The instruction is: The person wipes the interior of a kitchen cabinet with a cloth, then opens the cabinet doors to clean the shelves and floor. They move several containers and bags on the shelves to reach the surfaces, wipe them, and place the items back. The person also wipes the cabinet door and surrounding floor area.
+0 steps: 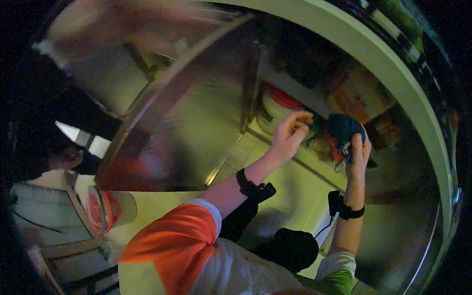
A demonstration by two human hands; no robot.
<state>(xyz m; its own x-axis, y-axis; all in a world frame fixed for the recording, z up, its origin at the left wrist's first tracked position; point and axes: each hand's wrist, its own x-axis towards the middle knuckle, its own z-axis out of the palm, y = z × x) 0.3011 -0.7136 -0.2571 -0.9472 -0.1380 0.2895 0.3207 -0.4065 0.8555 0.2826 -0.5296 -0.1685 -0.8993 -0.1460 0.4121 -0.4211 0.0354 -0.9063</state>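
Observation:
My right hand (358, 149) grips a dark blue bundle (343, 127), apparently cloth or a bag, inside a low open cabinet. Orange-red and shiny bits (337, 151) show along the bundle's lower left side; what they are is unclear. To the left, my left hand (289, 134) is loosely curled, thumb apart from the fingers, with nothing visible in it. Just past its fingertips is a dark green thing (313, 124), too blurred to name. Partly behind that hand stands a white bucket (266, 110) with a red top (284, 97).
An open cabinet door (195, 125) with a shiny face stands left of my arms. Overhead curves a pale countertop edge (387, 48). A brown packet or box (359, 94) sits deeper inside. Tiled floor (287, 180) lies below; a round red-and-white container (103, 210) and chair (48, 210) are at left.

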